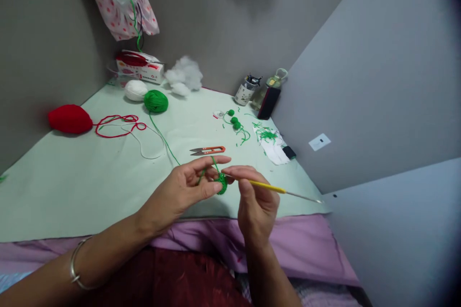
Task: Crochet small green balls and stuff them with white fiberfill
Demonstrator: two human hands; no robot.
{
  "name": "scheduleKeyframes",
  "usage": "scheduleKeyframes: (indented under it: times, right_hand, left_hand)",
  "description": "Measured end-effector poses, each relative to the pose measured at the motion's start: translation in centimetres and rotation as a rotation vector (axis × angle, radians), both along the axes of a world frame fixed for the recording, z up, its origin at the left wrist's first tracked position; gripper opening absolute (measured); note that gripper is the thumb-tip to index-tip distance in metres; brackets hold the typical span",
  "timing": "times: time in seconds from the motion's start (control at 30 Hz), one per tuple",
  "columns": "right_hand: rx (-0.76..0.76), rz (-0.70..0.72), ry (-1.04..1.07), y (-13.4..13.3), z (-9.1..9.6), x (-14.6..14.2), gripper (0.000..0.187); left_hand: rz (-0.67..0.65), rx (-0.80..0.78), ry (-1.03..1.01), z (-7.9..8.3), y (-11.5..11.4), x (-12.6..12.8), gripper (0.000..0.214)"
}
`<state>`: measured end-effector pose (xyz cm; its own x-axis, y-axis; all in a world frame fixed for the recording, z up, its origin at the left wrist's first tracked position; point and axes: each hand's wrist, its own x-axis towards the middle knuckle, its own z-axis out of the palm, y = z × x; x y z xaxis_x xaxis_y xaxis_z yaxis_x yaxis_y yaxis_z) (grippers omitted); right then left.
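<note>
Pinched between the thumb and fingers of my left hand [192,184] is a small green crochet piece [222,184]. Green yarn runs over the raised left index finger and back to a green yarn ball [156,101]. My right hand [257,196] grips a crochet hook [268,186] by its yellow handle, pen-like. The hook's working tip meets the top of the crochet piece; how it sits in the stitches is too small to tell. Just beyond my hands lie orange thread snips [212,150] on the pale tabletop.
A red yarn skein [70,119] and a white yarn ball [136,90] lie at left. White stuffing [184,76] and a box [140,67] stand at the back. Small green balls [235,123], yarn scraps [268,135], a jar [245,92] and a bottle [276,79] are at right, near the wall.
</note>
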<state>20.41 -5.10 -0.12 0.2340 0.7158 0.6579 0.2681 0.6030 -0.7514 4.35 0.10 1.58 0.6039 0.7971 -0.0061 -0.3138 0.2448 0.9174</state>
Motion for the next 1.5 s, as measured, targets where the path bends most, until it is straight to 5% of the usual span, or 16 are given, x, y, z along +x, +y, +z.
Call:
scheduleKeyframes:
  times: [0.13, 0.23, 0.33, 0.43, 0.67, 0.9, 1.17, 1.33, 1.4, 1.5]
  right_hand:
    - [0.142, -0.161, -0.333, -0.7, -0.8, -0.4, 0.036]
    - [0.214, -0.232, -0.464, -0.8, -0.8, -0.2, 0.040]
    - [0.087, -0.137, -0.088, -0.4, -0.2, 0.2, 0.027]
    - [-0.030, 0.027, 0.262, 0.2, 0.1, 0.3, 0.019]
    - [-0.177, 0.099, 0.303, 0.3, -0.6, 0.3, 0.014]
    - [-0.233, 0.164, 0.425, 0.4, 0.2, 0.7, 0.018]
    - [-0.162, 0.138, 0.188, -0.4, 0.4, 1.4, 0.020]
    - [0.022, -0.043, -0.357, -1.3, 0.1, 1.1, 0.027]
    - [0.181, -0.192, -0.593, -1.4, -0.5, 0.8, 0.033]
    - [0.314, -0.295, -0.594, -1.2, -1.1, 0.7, 0.034]
  left_hand:
    - [0.140, -0.008, 0.042, -0.3, -0.2, 0.3, 0.056]
    - [0.035, -0.193, -0.078, -0.3, 0.0, 0.3, 0.056]
    - [-0.071, -0.331, -0.144, -0.1, 0.3, 0.2, 0.047]
    - [-0.045, -0.266, -0.153, -0.1, 0.3, 0.3, 0.040]
    - [0.000, 0.138, 0.069, -0.5, 0.0, 0.1, 0.041]
    - [0.019, 0.135, 0.061, -0.6, 0.1, 0.0, 0.043]
    - [0.082, 0.180, 0.094, -0.3, 0.0, -0.2, 0.037]
    - [0.203, 0.187, 0.146, -0.2, -0.9, 0.3, 0.044]
    - [0.167, 0.091, 0.086, -0.3, -1.0, 0.6, 0.057]
    - [-0.017, -0.173, -0.071, -0.4, -0.8, 0.7, 0.064]
